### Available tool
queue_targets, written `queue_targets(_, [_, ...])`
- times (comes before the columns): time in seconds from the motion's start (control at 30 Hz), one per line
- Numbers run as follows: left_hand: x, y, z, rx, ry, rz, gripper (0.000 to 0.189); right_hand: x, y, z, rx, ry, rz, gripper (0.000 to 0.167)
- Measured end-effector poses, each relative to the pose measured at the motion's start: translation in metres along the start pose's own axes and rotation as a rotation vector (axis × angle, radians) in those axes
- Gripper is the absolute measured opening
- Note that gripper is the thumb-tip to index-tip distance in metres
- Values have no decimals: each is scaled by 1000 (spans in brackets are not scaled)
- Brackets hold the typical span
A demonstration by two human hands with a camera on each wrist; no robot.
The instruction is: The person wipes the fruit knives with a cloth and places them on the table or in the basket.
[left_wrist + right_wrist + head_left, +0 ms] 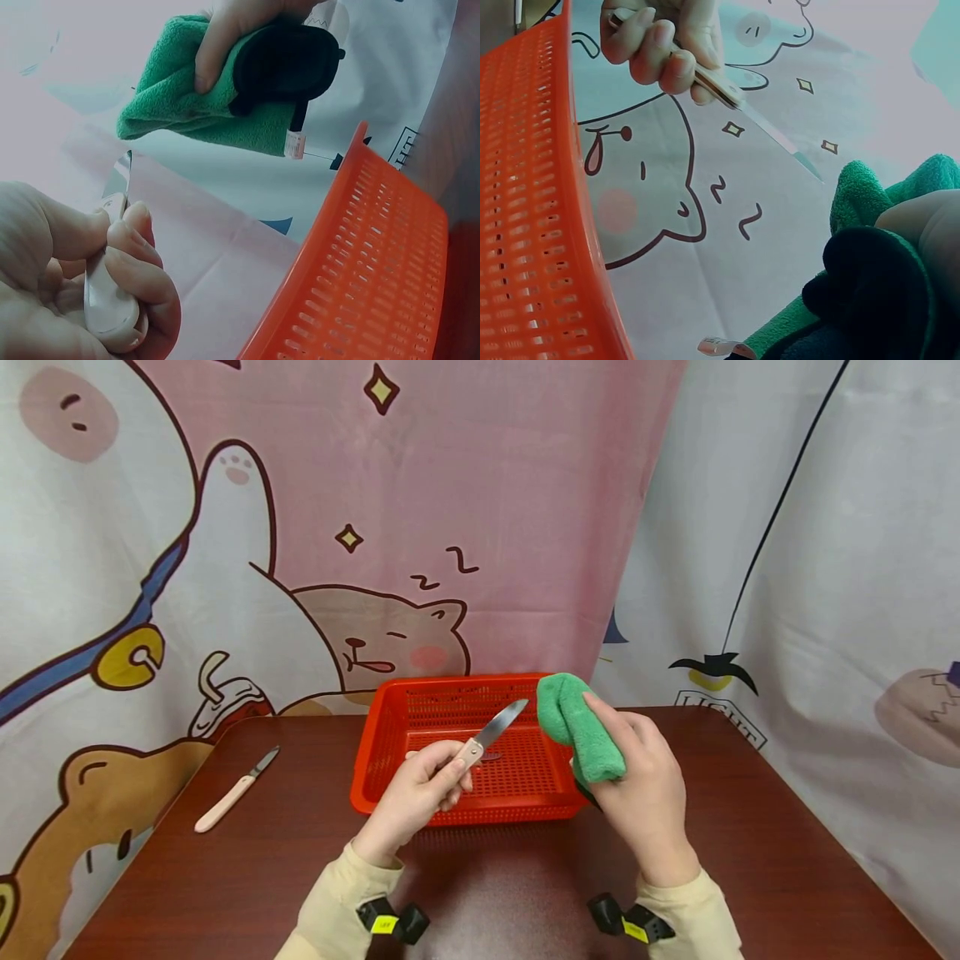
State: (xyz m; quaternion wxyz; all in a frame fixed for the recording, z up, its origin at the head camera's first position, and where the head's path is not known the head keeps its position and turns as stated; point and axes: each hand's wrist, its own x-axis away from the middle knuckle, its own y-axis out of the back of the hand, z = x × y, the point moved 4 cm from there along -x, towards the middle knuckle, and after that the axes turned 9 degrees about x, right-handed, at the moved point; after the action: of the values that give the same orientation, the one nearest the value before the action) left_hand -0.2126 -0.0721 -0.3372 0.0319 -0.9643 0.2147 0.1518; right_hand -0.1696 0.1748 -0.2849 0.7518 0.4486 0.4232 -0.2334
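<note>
My left hand grips the pale handle of a folding knife, its blade unfolded and pointing up and to the right. In the left wrist view the fingers curl round the knife's handle. My right hand holds a folded green cloth with a dark edge, pinched between thumb and fingers. In the right wrist view the cloth is close to the blade tip, with a small gap between them. Both hands are raised over the front of a red plastic basket.
A second pale-handled knife, blade out, lies on the brown table to the left of the basket. Inside the basket lies a small greyish item, partly hidden behind the left hand. A printed curtain hangs behind the table.
</note>
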Motion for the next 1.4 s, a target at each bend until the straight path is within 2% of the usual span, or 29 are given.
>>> queue_targets(0.4, [-1, 5, 1, 6, 22, -11, 15, 0, 7, 1, -20, -5, -36, 74])
queue_targets(0.7, [-1, 6, 1, -1, 35, -16, 17, 1, 7, 9, -44, 2, 6, 67])
queue_targets(1.23, [-1, 6, 0, -8, 28, -27, 16, 13, -12, 38, -99, 153, 92, 68])
queue_targets(1.4, [-1, 5, 1, 1, 23, -27, 18, 16, -18, 45, -108, 174, 118, 71])
